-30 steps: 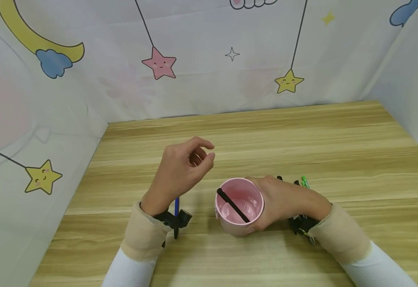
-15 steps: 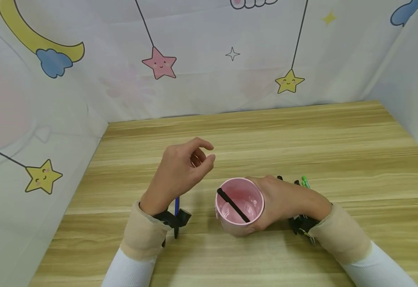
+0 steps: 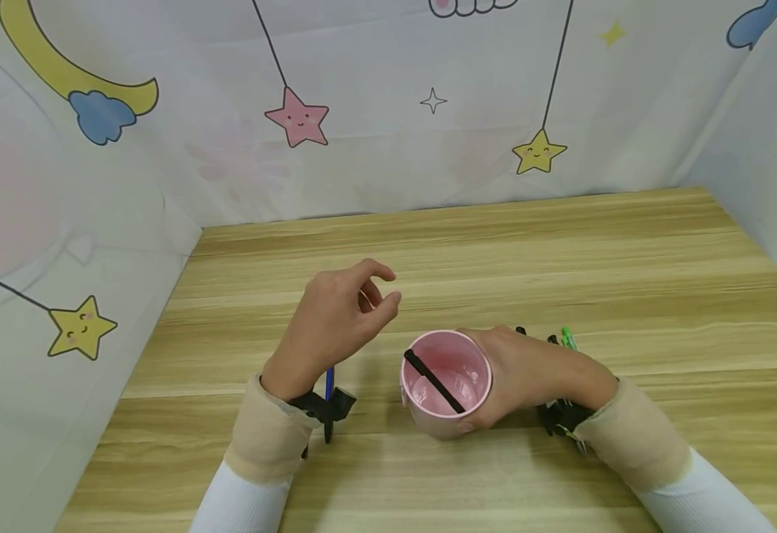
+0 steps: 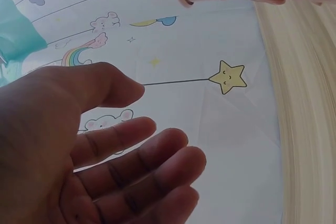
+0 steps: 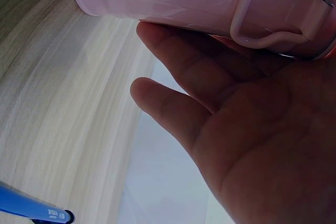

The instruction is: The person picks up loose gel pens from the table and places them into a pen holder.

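My right hand (image 3: 524, 366) grips a small pink bucket (image 3: 421, 422) from its right side, with the thumb at the front. Inside the bucket a black pen (image 3: 435, 381) leans slantwise, its top end at the rim. The bucket's pink handle (image 5: 239, 14) shows along its side in the right wrist view. Up and to the left of the bucket, my left hand (image 3: 331, 318) hovers with nothing in it. Its fingers and thumb are loosely bent and apart, as the left wrist view also shows.
Beneath the left wrist lies a blue pen (image 3: 329, 381), with a dark tip of something beside it. A green pen (image 3: 568, 338) and several dark items lie behind and under the right forearm. A printed cloth (image 3: 388, 148) hangs behind the wooden table (image 3: 481, 252).
My left hand's thumb and index finger have parted very slightly. The right hand and the bucket have stayed where they were.
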Demonstrator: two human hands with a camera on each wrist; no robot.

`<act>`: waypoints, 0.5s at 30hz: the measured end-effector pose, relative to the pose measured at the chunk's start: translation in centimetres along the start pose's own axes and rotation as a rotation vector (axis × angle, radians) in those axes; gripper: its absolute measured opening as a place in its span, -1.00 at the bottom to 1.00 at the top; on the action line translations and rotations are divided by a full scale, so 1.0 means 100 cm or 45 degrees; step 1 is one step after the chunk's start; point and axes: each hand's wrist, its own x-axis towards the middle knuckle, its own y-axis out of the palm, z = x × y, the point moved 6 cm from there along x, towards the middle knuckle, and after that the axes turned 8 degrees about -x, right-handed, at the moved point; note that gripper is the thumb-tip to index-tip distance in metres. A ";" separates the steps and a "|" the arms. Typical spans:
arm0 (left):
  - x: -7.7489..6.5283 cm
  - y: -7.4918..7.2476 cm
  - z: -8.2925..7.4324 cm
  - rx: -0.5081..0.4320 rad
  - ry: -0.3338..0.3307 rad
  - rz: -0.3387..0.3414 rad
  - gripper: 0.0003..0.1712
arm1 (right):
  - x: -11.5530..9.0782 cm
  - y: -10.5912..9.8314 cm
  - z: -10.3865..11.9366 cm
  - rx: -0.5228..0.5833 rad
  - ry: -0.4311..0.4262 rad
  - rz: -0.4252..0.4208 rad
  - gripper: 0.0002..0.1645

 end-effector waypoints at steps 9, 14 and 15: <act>0.000 0.003 0.004 0.053 -0.053 0.040 -0.74 | 0.000 0.000 0.000 -0.012 0.017 -0.003 -0.06; -0.002 0.004 0.006 0.091 -0.076 0.043 -0.73 | 0.000 0.000 0.001 0.004 0.021 -0.005 -0.05; -0.002 0.004 0.007 0.096 -0.080 0.043 -0.73 | 0.000 0.000 0.001 0.012 0.021 -0.005 -0.05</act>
